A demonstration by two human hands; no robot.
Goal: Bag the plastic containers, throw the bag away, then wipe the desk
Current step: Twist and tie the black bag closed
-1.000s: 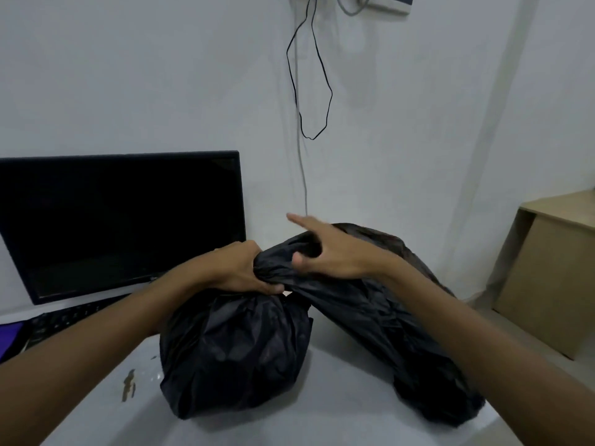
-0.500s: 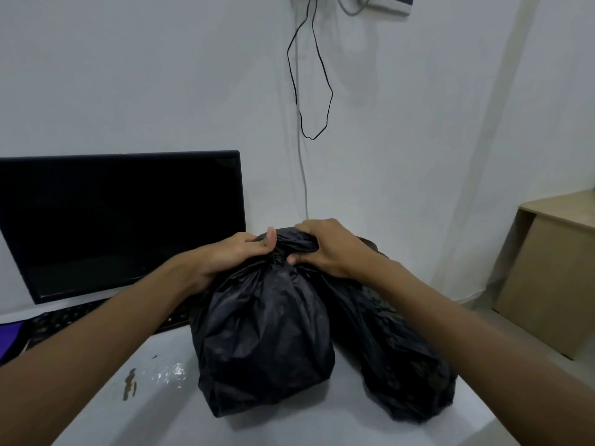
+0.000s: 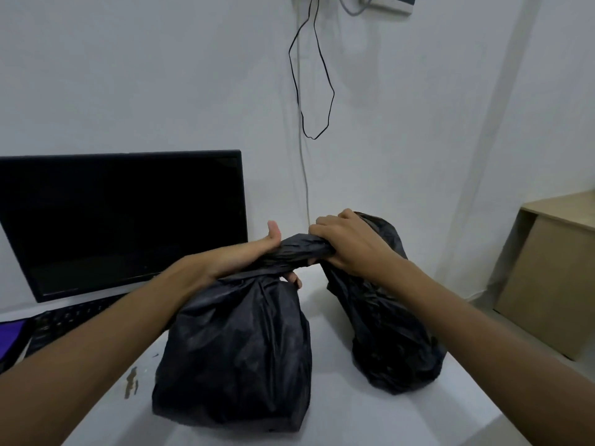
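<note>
Bag: crumpled black plastic bag, full and bulging, standing on the white desk top at lower centre of the frame; its neck is gathered into a twisted rope that runs to the right.
Left hand: left hand, centre of frame, fingers curled round the gathered neck just above the bag's bulge, thumb raised.
Right hand: right hand, just right of centre, fingers clamped on the far end of the same twisted rope.
Second bundle: another bulging mass of black plastic lying under the right forearm; whether it is joined to the first I cannot tell.
Desk edge: right rim of the desk top falls away at lower right; bare white surface shows between the two bundles and in front of them.
Stain: brownish mark on the desk, lower left, near the bag's base.
Left side: dark flat monitor and black keyboard, close beside the left forearm.
Right side: tan wooden cabinet, well apart from the desk.
Wall: thin black cable hanging in a loop, upper centre.
</note>
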